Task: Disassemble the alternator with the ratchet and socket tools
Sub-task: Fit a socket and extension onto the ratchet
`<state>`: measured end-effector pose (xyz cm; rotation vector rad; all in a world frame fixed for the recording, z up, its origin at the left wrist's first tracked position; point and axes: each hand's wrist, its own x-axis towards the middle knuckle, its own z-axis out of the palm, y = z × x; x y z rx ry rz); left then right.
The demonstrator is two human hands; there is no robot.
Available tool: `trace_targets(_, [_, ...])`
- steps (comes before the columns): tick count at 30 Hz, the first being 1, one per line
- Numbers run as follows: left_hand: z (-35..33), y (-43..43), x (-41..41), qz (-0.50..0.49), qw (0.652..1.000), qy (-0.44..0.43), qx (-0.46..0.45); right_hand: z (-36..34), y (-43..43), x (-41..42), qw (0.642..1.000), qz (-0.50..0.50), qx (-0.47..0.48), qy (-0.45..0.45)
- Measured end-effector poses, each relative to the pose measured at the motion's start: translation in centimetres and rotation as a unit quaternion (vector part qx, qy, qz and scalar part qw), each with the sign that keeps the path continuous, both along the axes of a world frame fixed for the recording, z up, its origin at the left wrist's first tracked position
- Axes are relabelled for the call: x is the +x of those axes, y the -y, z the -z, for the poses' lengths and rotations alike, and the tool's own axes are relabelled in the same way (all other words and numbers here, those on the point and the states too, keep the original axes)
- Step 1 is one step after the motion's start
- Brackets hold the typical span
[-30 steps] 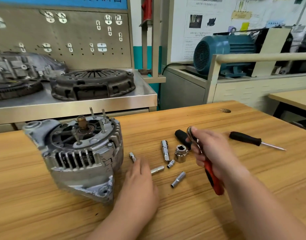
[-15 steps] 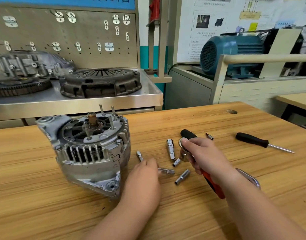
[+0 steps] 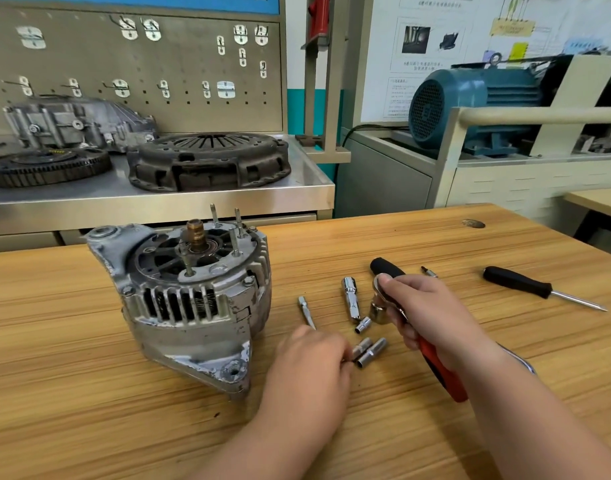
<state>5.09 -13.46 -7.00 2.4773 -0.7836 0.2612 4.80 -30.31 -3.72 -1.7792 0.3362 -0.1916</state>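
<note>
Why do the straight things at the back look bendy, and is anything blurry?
Head view: the wide-angle lens bows the railing and tilts the pegboard. Head view: the posters at top right are smeared, while the alternator and ratchet look sharp. Head view: soft, even light, faint shadows, small glints on the sockets.

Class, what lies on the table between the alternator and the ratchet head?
Head view: a slim bit, a long socket and a short socket, left of the ratchet.
</note>
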Motion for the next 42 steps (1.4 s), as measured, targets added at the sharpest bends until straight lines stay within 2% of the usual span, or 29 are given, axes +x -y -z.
trace_targets(5, [0.4,0.2,0.1,-0.017,0.998,0.034,0.053,0.2,-0.2,0.0,1.0,-0.015,-0.014,-0.011])
trace_targets(11, [0.2,-0.1,0.6,-0.08,0.985,-0.016,0.154,0.8,-0.2,0.2,0.997,-0.034,-0.063,-0.028])
trace_targets(18, [-0.7,0.1,1.3,-0.09,0.972,-0.016,0.218,0.9,-0.5,0.2,0.997,-0.05,-0.052,-0.041])
trace_targets(25, [-0.8,0.4,1.8,-0.106,0.979,-0.034,0.171,0.8,-0.6,0.1,0.997,-0.053,-0.044,-0.041])
trace_targets(27, [-1.2,0.4,1.7,-0.106,0.986,-0.076,0.106,0.8,-0.6,0.2,0.997,-0.049,-0.037,-0.035])
trace_targets(29, [-1.5,0.3,1.7,-0.104,0.983,-0.152,-0.012,0.8,-0.5,0.2,0.999,-0.034,-0.02,-0.03])
trace_targets(31, [-1.7,0.2,1.4,-0.095,0.953,-0.233,-0.17,0.6,-0.4,0.2,1.0,-0.019,0.019,-0.017])
trace_targets(35, [-2.2,0.2,0.6,-0.031,0.844,-0.34,-0.414,-0.1,0.1,0.1,0.982,-0.016,0.185,0.024])
trace_targets(39, [-2.3,0.5,0.1,0.046,0.71,-0.447,-0.543,-1.1,0.7,-0.3,0.919,-0.047,0.381,0.085])
trace_targets(40, [-2.1,0.5,0.1,0.053,0.69,-0.46,-0.556,-1.5,0.7,-0.4,0.904,-0.054,0.412,0.103])
trace_targets(42, [-1.9,0.7,0.0,0.063,0.683,-0.462,-0.562,-2.0,0.7,-0.7,0.879,-0.075,0.453,0.13])
